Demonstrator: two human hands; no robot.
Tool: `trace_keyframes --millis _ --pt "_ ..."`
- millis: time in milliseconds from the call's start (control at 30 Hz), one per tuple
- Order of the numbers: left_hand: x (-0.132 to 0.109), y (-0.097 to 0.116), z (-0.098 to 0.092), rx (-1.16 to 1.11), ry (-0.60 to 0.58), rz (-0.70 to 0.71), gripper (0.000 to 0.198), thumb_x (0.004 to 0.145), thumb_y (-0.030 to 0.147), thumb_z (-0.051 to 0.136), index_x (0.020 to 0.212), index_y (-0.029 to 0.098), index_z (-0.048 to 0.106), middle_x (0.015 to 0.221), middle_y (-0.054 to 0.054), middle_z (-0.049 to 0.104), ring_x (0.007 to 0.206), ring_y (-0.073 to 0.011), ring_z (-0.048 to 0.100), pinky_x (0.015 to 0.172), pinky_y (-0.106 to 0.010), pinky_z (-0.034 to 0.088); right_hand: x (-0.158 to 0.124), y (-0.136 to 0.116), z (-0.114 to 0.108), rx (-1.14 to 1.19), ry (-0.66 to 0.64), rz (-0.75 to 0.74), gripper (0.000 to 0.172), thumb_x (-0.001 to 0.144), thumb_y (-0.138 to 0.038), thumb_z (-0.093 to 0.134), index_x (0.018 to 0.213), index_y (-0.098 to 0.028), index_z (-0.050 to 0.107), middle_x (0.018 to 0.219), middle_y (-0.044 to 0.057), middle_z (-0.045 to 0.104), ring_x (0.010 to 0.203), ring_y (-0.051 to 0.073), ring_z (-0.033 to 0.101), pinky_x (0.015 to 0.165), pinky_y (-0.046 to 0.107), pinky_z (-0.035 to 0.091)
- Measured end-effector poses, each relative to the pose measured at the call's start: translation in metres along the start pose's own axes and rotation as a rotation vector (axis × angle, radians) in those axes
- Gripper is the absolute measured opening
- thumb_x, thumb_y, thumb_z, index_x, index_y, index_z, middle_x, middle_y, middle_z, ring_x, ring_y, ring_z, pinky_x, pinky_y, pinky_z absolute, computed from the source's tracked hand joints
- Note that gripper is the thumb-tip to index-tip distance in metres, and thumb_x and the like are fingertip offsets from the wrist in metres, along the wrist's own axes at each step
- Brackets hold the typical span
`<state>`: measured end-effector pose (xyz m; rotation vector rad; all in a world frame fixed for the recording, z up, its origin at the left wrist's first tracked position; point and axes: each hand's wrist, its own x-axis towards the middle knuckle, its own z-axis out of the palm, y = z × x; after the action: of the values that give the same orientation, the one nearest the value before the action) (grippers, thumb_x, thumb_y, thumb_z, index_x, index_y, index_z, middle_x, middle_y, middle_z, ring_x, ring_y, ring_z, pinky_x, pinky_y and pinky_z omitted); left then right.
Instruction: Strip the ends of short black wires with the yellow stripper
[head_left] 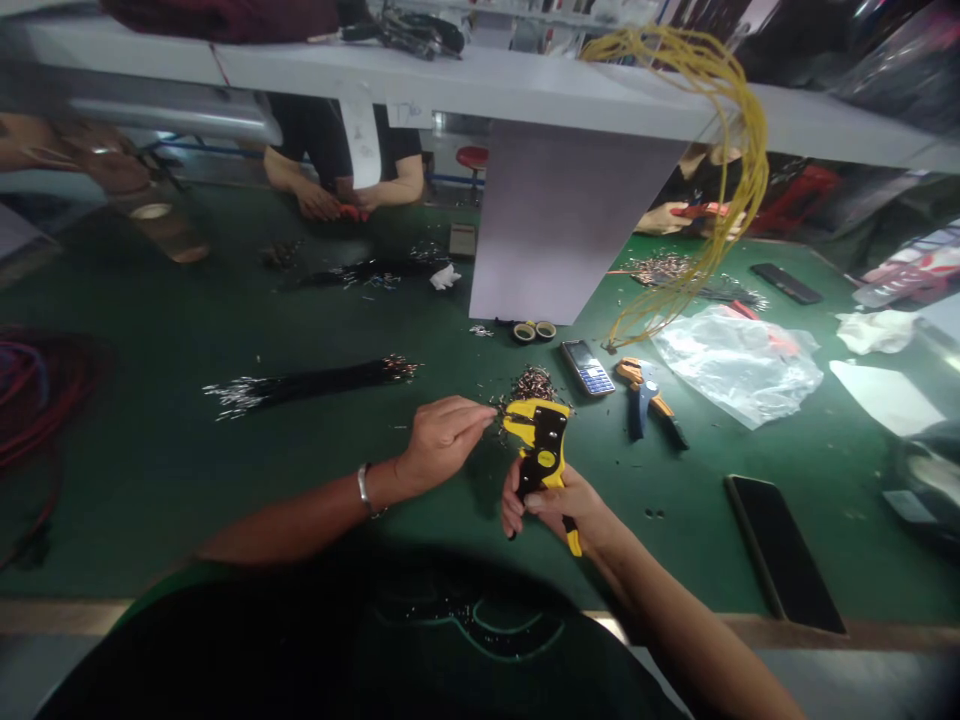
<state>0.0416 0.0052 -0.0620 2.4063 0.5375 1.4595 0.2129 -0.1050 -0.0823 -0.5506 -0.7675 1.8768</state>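
Observation:
My right hand (pixel 551 500) grips a yellow and black wire stripper (pixel 546 450), its jaws pointing up and left. Just left of those jaws, my left hand (pixel 448 440) has thumb and fingers pinched together. Whatever is between its fingertips is too small to make out. Right behind the tool lies a heap of short cut wire pieces (pixel 534 381) with coppery ends. A long bundle of black wires (pixel 322 382) rests to the left, silvery ends on one side and coppery ends on the other.
Beyond the tool are black tape rolls (pixel 534 331), a keypad phone (pixel 587 367), orange and blue pliers (pixel 649 400) and a plastic bag (pixel 739 362). A smartphone (pixel 784 550) lies near the front edge. Yellow wires (pixel 739 130) hang off the shelf (pixel 525 85). Co-workers sit opposite.

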Motion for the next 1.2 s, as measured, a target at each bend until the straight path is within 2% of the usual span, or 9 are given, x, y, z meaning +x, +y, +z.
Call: trace_keyframes --millis 300,567,867,1200 --pt "-0.0004 -0.0013 -0.0006 -0.053 -0.023 -0.002 0.011 0.086 0.009 0.061 0.09 0.015 0.069 0.079 -0.006 0.075 0.071 -0.0132 0.068 0.065 -0.025 0.057 -0.0019 0.003 0.0 -0.037 0.034 -0.003 0.023 0.075 -0.025 0.078 0.084 -0.012 0.062 0.063 0.0 0.06 0.053 0.015 0.058 0.055 0.035 0.05" --pt "-0.0019 -0.0014 -0.0012 -0.083 -0.06 -0.075 0.013 0.088 0.012 0.059 0.091 0.018 0.071 0.081 -0.005 0.075 0.074 -0.0131 0.069 0.067 -0.026 0.058 -0.0024 0.0012 0.0009 -0.06 0.057 0.013 0.023 0.074 -0.027 0.079 0.079 -0.013 0.061 0.06 -0.001 0.058 0.051 0.014 0.056 0.053 0.034 0.05" --pt "-0.0005 -0.0012 -0.0024 -0.059 -0.06 -0.06 0.012 0.088 0.012 0.06 0.089 0.018 0.071 0.08 -0.005 0.075 0.073 -0.0131 0.069 0.067 -0.025 0.058 -0.0034 0.0009 0.0018 -0.079 0.046 0.0 0.021 0.077 -0.026 0.076 0.076 -0.013 0.059 0.059 -0.001 0.057 0.049 0.014 0.055 0.05 0.032 0.05" --pt "-0.0003 -0.0037 -0.0024 -0.08 -0.057 -0.044 0.012 0.088 0.012 0.06 0.089 0.017 0.071 0.081 -0.006 0.075 0.073 -0.0136 0.069 0.067 -0.027 0.058 -0.0062 0.0066 -0.0017 -0.082 0.098 0.01 0.024 0.076 -0.027 0.078 0.077 -0.014 0.058 0.057 -0.002 0.057 0.046 0.012 0.053 0.047 0.031 0.049"
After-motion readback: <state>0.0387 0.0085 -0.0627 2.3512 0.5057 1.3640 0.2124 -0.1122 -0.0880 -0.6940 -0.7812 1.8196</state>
